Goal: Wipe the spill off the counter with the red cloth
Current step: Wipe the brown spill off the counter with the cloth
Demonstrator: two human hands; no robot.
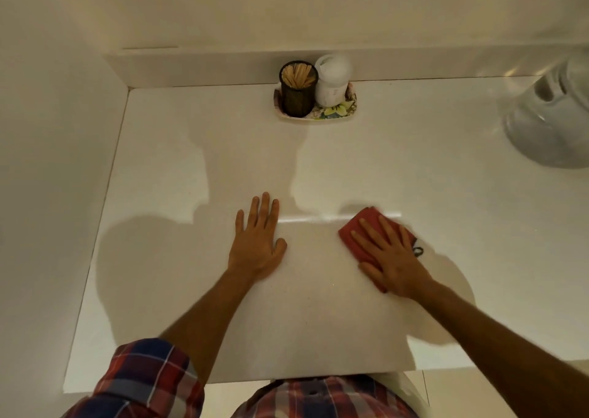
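Note:
My right hand (pixel 390 253) lies flat with spread fingers on the red cloth (pixel 353 231), pressing it onto the white counter (pixel 178 169) at centre right. The cloth shows past my fingers on the left and far sides; most of it is hidden under my palm. A small white and black label (pixel 420 249) sticks out at its right. My left hand (pixel 258 244) rests flat on the bare counter, palm down, apart from the cloth. A faint glossy streak (pixel 306 218) runs between the two hands; no distinct spill is clear to me.
At the back of the counter a small flowered tray (pixel 345 109) holds a black mesh cup (pixel 298 87) of wooden sticks and a white jar (pixel 331 81). A blurred white appliance (pixel 551 121) stands far right. Walls close the left and back; the counter's front edge (pixel 242 376) is near my body.

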